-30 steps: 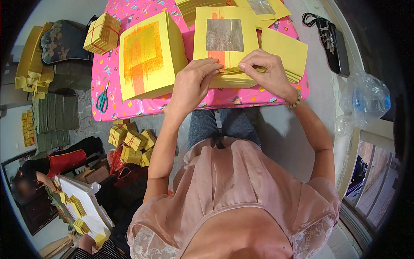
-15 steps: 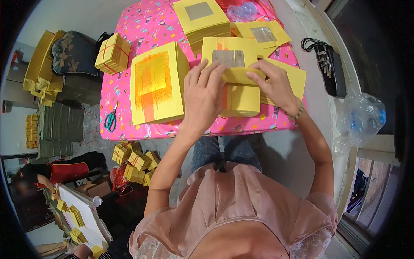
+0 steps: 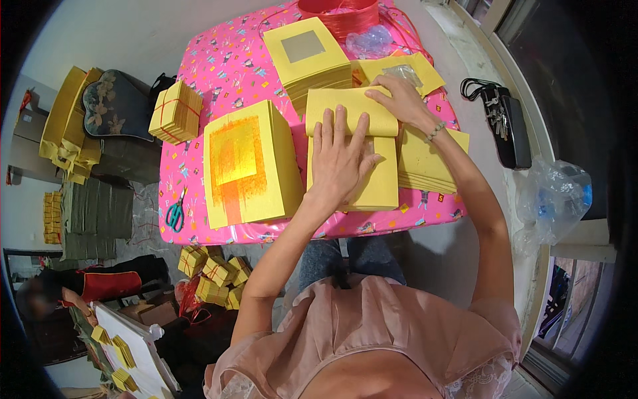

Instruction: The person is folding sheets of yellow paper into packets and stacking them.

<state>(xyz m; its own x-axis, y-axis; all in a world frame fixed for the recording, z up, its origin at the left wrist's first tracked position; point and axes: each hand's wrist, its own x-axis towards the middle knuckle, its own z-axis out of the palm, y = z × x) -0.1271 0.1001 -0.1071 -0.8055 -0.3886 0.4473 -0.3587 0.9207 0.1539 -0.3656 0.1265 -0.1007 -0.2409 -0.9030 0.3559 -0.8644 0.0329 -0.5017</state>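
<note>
Under my left hand point(image 3: 340, 156) is a sheet of yellow paper point(image 3: 352, 110), folded over upon a stack of yellow paper point(image 3: 372, 189) at the table's near side. That hand lies flat with its fingers spread, their tips on the folded part. My right hand point(image 3: 402, 100) is at the sheet's far right corner, thumb and fingers closed on its edge. Left of them stands a thick yellow stack point(image 3: 239, 166) topped with an orange and gold square. Farther back is another yellow stack point(image 3: 302, 43) with a silver square on top.
The table has a pink patterned cover point(image 3: 226, 73). On it lie scissors point(image 3: 175, 213), a tied yellow bundle point(image 3: 176, 112), more yellow sheets point(image 3: 432, 156) and a red roll of strapping point(image 3: 339, 13). Keys point(image 3: 495, 113) lie on the right ledge. At lower left, another person's arm point(image 3: 76, 300) reaches over a white-topped table.
My left hand has flattened out on the yellow sheet. My right hand has moved away from me, and the sheet now lies folded over the silver square. The view has shifted.
</note>
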